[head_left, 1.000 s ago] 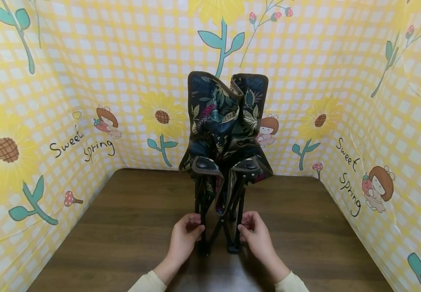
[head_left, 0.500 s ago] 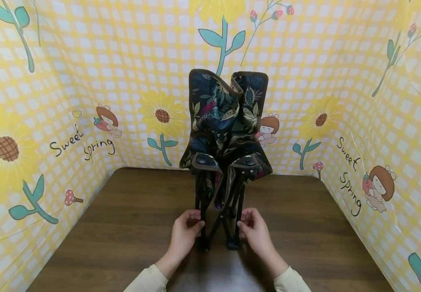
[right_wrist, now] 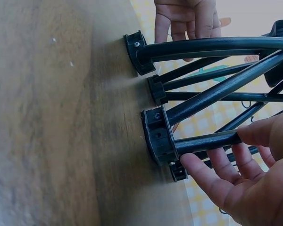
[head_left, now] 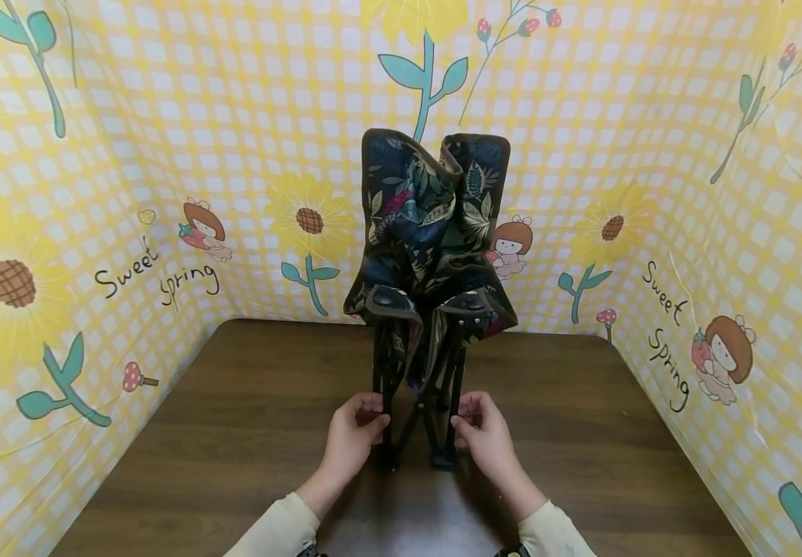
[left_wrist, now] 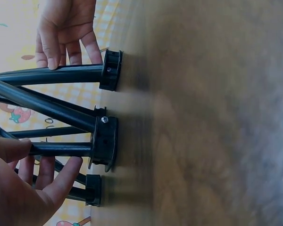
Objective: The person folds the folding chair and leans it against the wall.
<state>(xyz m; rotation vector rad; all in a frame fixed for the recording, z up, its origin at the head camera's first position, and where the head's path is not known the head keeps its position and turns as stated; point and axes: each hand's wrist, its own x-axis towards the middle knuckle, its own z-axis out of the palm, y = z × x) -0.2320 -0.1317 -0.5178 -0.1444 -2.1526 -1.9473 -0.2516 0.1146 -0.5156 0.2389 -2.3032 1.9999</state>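
A folding chair [head_left: 407,209] in dark floral fabric stands upright and mostly folded, its black tube legs drawn together. My left hand [head_left: 352,437] holds the front left leg [left_wrist: 61,149] low down, thumb on one side and fingers on the other. On the opposite side my right hand [head_left: 491,441] pinches the front right leg [right_wrist: 207,141] at about the same height. Black plastic feet [right_wrist: 159,136] cap the legs, close at the tabletop. Between the hands the front leg tubes cross in an X. The rear legs are partly hidden behind the front ones.
The chair is on a brown wooden table [head_left: 247,433]. Yellow checked cloth [head_left: 254,116] with flowers and cartoon figures hangs close behind the table and along both its sides.
The chair has shifted slightly upward in the head view, its feet and top edge both higher. Both hands have gone with it, still gripping the same legs.
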